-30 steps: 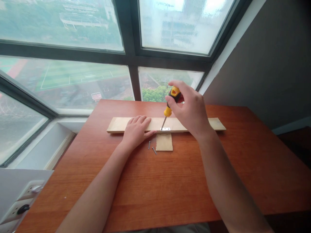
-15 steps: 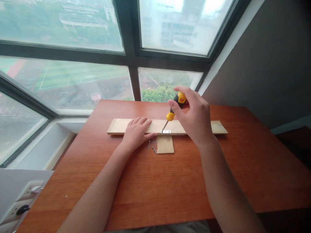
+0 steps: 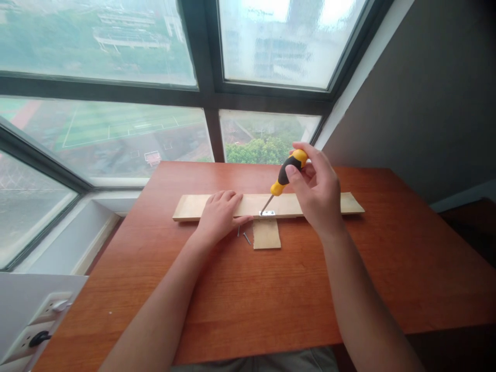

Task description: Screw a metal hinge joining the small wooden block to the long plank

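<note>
Head view: long board point(image 3: 287, 204) is the landmark. Screwdriver point(image 3: 290, 171) is above its middle, leaning toward its right end, tip down at the left end of the metal plate point(image 3: 268, 213). Plate sits on the board's near edge, around mid-length. Can't tell if the tip is seated in a screw.

Right hand point(image 3: 321, 194): closed around the screwdriver handle, thumb and fingers wrapped loosely, over the board's right half. Left hand point(image 3: 217, 214): open, laid flat across the board left of the plate, thumb along the near edge. Presses rather than grips.

Handling, my read: screwdriver is light and stiff, with a grippy-looking black-and-yellow handle and a thin slick shaft. Hold it by the fat part of the handle, keep it in line with the shaft; at this lean the tip could skate off the plate. Board looks light, stiff, dry, not fragile; best held flat-handed close to the plate. Plate is small and smooth, pinch by the edges.

Count: 1 screwdriver, 1 plate, 1 long board, 1 short board point(image 3: 266, 235) at the long board's near side below the plate (butted or tucked under, can't tell), 2 loose screws point(image 3: 247, 238) just left of that. Plate holes too small to count.
</note>
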Motion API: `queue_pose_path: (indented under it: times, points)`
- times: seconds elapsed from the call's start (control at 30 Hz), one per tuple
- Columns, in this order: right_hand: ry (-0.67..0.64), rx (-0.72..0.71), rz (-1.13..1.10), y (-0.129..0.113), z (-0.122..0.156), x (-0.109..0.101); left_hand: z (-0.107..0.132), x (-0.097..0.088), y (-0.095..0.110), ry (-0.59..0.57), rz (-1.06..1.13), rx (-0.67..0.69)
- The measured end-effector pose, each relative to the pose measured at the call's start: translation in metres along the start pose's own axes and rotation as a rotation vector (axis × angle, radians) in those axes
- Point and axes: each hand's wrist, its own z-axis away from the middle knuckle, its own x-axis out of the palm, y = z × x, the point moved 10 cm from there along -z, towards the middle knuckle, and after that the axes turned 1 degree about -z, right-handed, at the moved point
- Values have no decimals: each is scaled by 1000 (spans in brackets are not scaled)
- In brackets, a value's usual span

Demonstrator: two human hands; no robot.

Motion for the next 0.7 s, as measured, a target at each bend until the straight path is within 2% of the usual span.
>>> queue_pose_path:
  times: [0.13, 0.3, 0.53, 0.7]
  points:
    - [-11, -31, -101, -2, 1, 2, 0, 0, 0, -7, 1, -10]
    - [75, -119, 81, -13, -4, 0, 1, -1, 1, -2, -7, 0]
    - [-12, -60, -159, -2, -2, 15, 1, 0, 0, 2, 7, -1]
    - [92, -145, 72, -15, -1, 5, 1, -1, 1, 3, 13, -2]
